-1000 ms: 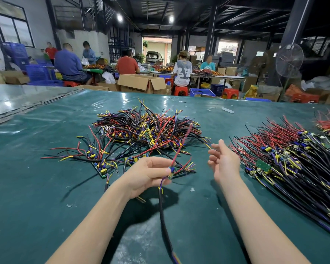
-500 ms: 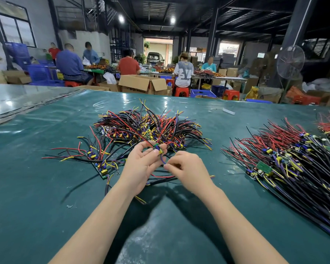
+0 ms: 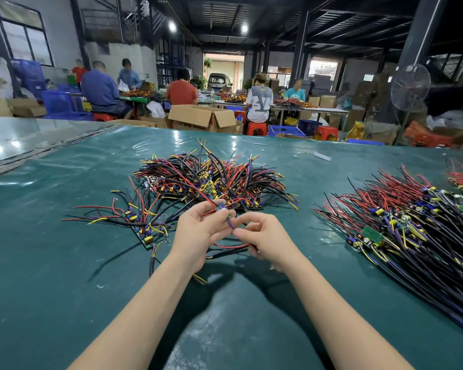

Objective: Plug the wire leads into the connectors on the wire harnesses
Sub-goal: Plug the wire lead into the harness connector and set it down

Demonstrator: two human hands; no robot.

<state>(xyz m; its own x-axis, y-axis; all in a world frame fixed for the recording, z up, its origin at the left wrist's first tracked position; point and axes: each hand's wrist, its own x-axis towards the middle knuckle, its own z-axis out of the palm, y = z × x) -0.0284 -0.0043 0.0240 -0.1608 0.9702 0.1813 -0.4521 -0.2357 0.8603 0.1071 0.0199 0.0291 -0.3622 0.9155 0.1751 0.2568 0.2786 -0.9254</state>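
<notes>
Centrally, the harness (image 3: 221,208): held up just above the green table (image 3: 51,263), between the two hands and at the near edge of the middle pile.
Left hand (image 3: 198,231): fingers curled, thumb and fingertips gripping the harness at its small blue connector end.
Right hand (image 3: 265,236): touching the left hand's fingertips; thumb and forefinger pinch a purple wire lead (image 3: 230,222) just below the connector. Whether the lead's tip is seated cannot be told.
Trailing wires: a red wire (image 3: 230,246) and a black cable (image 3: 225,252) run under both hands, the right hand's lower fingers curled over them.
Middle pile (image 3: 211,180): tangled red, black and yellow harnesses, just beyond the hands.
Right pile (image 3: 412,222): harnesses laid roughly parallel, well apart from the hands, red leads pointing far and left.
Loose board (image 3: 145,236): left of the left hand, wires fanning out from it.
Cardboard box (image 3: 203,117): past the table's far edge, flaps open; its contents are hidden.
Blue crates (image 3: 56,102): far left, near seated people; what is in them cannot be told.
Blue basket (image 3: 286,130): on the floor right of the box, inside not visible.
</notes>
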